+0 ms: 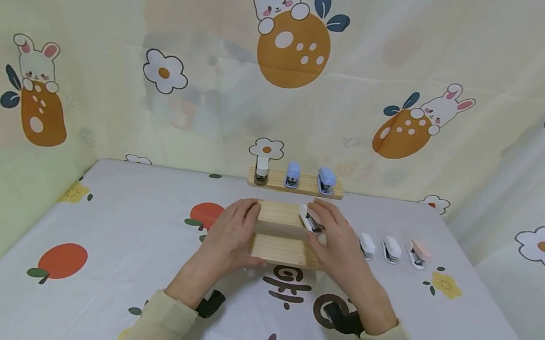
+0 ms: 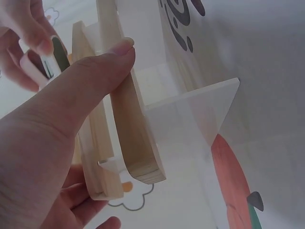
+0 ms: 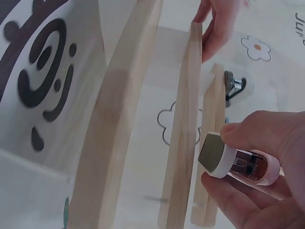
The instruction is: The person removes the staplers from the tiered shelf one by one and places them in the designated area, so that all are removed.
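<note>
A tiered rack of wooden planks on clear side panels stands mid-table; its front plank [image 1: 284, 251] and middle plank [image 1: 278, 213] run between the hands. My left hand [image 1: 226, 237] grips the rack's left end, thumb on the front plank, fingers at the middle one. Between thumb and fingers, my right hand [image 1: 341, 250] pinches a small white stapler [image 1: 309, 219] at the right end of the middle plank. The right wrist view shows that stapler's grey-green base pad [image 3: 212, 151]. On the back plank [image 1: 276, 180] stand a white stapler [image 1: 262, 170] and two blue staplers [image 1: 293, 174].
Right of the rack, two white staplers [image 1: 391, 250] and a pink-topped stapler [image 1: 418, 254] stand in a row on the printed tablecloth [image 1: 149, 224]. A patterned curtain [image 1: 199, 113] hangs behind the table. Dark wrist straps [image 1: 344, 319] show at both sleeves.
</note>
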Demonstrator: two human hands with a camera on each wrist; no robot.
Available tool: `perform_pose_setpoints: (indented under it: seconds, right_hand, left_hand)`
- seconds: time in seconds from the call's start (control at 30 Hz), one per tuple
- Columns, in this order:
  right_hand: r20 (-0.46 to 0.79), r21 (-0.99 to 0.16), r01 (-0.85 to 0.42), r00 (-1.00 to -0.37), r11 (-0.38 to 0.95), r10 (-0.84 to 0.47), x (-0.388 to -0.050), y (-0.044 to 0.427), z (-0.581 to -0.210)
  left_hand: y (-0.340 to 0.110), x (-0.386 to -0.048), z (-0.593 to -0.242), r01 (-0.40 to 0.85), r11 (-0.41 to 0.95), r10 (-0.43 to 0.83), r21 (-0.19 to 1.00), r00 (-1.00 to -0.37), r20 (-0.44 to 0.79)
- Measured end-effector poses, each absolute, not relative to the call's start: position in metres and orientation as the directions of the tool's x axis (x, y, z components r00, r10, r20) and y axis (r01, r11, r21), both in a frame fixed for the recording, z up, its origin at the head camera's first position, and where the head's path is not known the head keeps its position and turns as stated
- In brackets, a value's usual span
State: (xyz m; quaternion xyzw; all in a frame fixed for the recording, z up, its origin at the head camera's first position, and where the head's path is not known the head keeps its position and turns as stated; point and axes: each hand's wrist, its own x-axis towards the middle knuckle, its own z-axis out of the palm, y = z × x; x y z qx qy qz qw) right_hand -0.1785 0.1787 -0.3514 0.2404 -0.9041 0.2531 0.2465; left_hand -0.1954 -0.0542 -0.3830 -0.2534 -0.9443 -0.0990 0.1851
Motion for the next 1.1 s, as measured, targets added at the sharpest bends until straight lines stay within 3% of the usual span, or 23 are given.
perform_pose_setpoints:
  seconds: [0.17,0.6,1.1]
  right_hand:
    - [0.604,-0.325,-0.576,-0.737,0.750,-0.305,-0.175,0.191,-0.356]
    - [0.600,-0.302,-0.531,-0.752,0.792,-0.275,-0.170,0.213,-0.357]
    - [0.528,-0.307,-0.441,-0.816,0.844,-0.234,-0.158,0.233,-0.357]
  left_hand:
    - [-0.054,-0.195,-0.383,0.515,0.852,0.439,0.090,-0.799,0.410]
    - [-0.053,-0.194,-0.383,0.507,0.859,0.436,0.077,-0.802,0.408]
    - [-0.051,-0.193,-0.382,0.494,0.866,0.429,0.081,-0.815,0.389]
